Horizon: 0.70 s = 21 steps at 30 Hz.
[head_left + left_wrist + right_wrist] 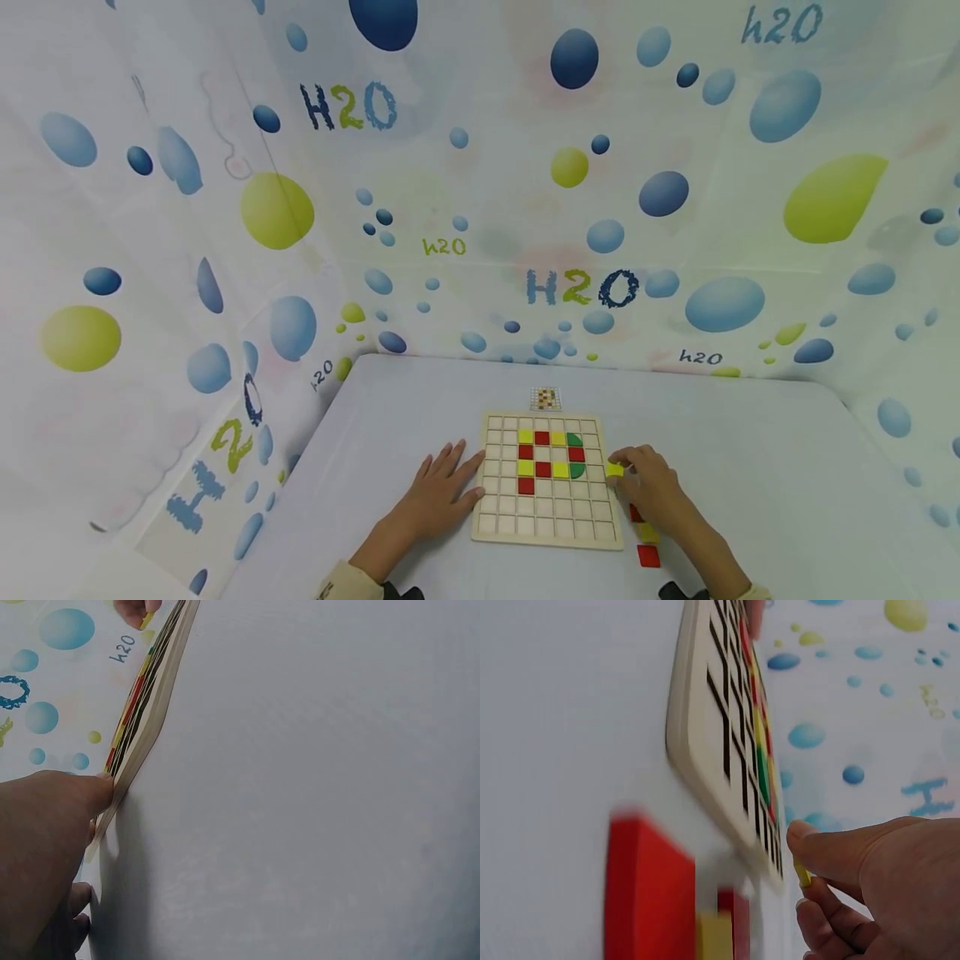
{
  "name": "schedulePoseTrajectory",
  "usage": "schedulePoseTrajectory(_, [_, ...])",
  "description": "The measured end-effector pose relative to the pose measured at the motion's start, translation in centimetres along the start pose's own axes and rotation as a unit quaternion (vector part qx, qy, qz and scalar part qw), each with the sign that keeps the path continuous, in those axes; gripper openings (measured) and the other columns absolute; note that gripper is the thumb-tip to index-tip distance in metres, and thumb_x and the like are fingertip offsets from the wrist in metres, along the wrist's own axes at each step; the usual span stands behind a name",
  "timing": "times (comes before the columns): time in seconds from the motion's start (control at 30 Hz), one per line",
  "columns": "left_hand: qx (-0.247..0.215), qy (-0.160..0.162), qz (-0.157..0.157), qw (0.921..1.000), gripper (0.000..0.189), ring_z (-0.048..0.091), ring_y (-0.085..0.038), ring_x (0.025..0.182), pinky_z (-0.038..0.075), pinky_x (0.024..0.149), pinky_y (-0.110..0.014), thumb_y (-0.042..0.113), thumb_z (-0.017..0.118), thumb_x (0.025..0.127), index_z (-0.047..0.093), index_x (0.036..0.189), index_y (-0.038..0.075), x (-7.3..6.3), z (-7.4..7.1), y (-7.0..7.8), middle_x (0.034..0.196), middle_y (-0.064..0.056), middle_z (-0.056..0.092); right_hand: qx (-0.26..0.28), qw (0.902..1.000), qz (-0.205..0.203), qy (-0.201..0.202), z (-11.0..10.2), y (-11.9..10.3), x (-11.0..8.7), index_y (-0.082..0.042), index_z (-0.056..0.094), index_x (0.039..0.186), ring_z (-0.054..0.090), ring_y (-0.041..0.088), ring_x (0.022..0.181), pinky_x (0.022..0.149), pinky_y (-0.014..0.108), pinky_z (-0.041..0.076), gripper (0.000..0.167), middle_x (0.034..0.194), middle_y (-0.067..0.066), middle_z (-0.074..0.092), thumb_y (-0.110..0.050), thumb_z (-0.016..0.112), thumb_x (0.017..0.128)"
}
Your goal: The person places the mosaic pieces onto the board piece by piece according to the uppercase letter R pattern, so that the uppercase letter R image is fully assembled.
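My head feed shows the right hand (654, 490) pinching a yellow tile (615, 469), lower right, beside the grid board (551, 525); the left hand (435, 500), fingers released, lies against it. My left-wrist feed: that hand touches the board, left. Right-wrist: fingers grasp the tile, lower right.

Left side of desk (360, 425): room to pass, up to left hand (442, 496)
Right side of desk: wide lane, up to right hand (651, 483)
Far edge: patterned sheet (480, 292) blocks behind; small card (546, 398) just beyond board (547, 544)
Board right edge: right hand with yellow tile (615, 469), loose tiles (648, 556) by near right corner
Board near edge: open approach between forearms
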<state>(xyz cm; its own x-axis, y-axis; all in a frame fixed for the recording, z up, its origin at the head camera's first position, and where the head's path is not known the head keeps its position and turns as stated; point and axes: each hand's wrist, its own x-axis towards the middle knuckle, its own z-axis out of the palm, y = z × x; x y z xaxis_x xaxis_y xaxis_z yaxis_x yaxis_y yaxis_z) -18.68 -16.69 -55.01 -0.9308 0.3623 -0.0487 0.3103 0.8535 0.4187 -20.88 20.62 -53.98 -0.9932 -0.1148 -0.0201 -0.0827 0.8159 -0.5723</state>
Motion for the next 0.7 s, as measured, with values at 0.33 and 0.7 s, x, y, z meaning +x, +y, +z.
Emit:
schedulePoseTrajectory(0.33, [0.003, 0.005, 0.001, 1.0, 0.064, 0.022, -0.04, 0.161, 0.019, 0.125, -0.069, 0.054, 0.051, 0.108, 0.04, 0.164, 0.026, 0.0, 0.1, -0.2, 0.173, -0.015, 0.028, 0.031, 0.9962, -0.078, -0.023, 2.6, -4.9, -0.2, -0.021, 0.068, 0.105, 0.058, 0.015, 0.103, 0.09, 0.045, 0.045, 0.025, 0.106, -0.006, 0.063, -0.019, 0.087, 0.088])
schedulePoseTrajectory(0.7, [-0.002, 0.002, 0.003, 1.0, 0.064, 0.021, -0.04, 0.161, 0.018, 0.125, -0.069, 0.054, 0.05, 0.108, 0.04, 0.165, 0.025, -0.1, 0.1, -0.2, 0.173, -0.015, 0.027, 0.012, 0.9861, -0.159, -0.046, 5.2, -6.7, 0.2, -0.024, 0.071, 0.094, 0.057, 0.017, 0.103, 0.085, 0.04, 0.044, 0.018, 0.101, -0.009, 0.061, -0.023, 0.088, 0.087])
